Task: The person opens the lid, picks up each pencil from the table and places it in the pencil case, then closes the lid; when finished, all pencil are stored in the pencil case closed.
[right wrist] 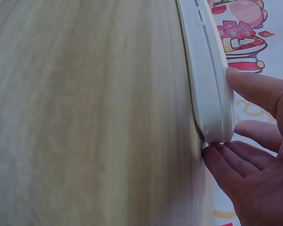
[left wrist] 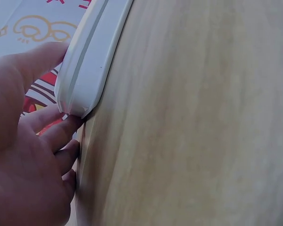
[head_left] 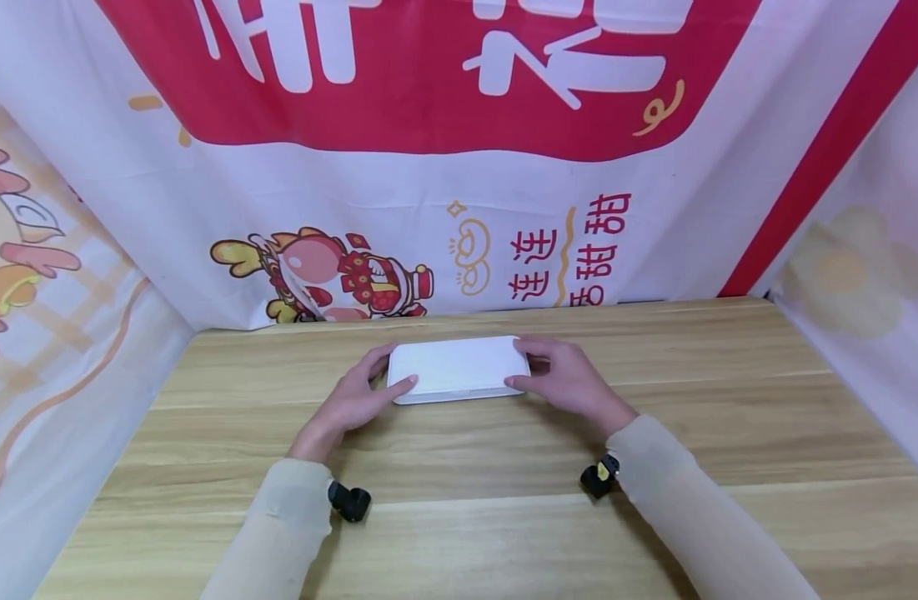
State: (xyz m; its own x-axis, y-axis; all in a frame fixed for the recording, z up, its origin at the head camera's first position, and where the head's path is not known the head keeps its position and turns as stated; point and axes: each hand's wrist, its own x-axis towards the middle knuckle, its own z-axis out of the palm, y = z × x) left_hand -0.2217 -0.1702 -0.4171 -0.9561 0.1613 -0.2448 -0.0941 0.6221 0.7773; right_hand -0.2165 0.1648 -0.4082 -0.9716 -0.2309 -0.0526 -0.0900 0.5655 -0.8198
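Note:
A flat, oblong white case [head_left: 459, 365] with rounded corners lies on the wooden table, its long side running left to right. My left hand [head_left: 356, 400] holds its left end, thumb on the top near the front corner. At the opposite end my right hand [head_left: 569, 380] holds it the same way. In the left wrist view a seam runs along the side of the case [left wrist: 94, 61], and fingertips touch its end low down. The right wrist view shows a small catch on the front of the case [right wrist: 208, 89], with my thumb at its upper edge.
Behind the wooden table [head_left: 474, 533] hangs a white and red printed cloth [head_left: 398, 192] that meets its back edge. More printed cloth hangs at the left [head_left: 61, 275] and right sides. A small black camera is strapped to each wrist.

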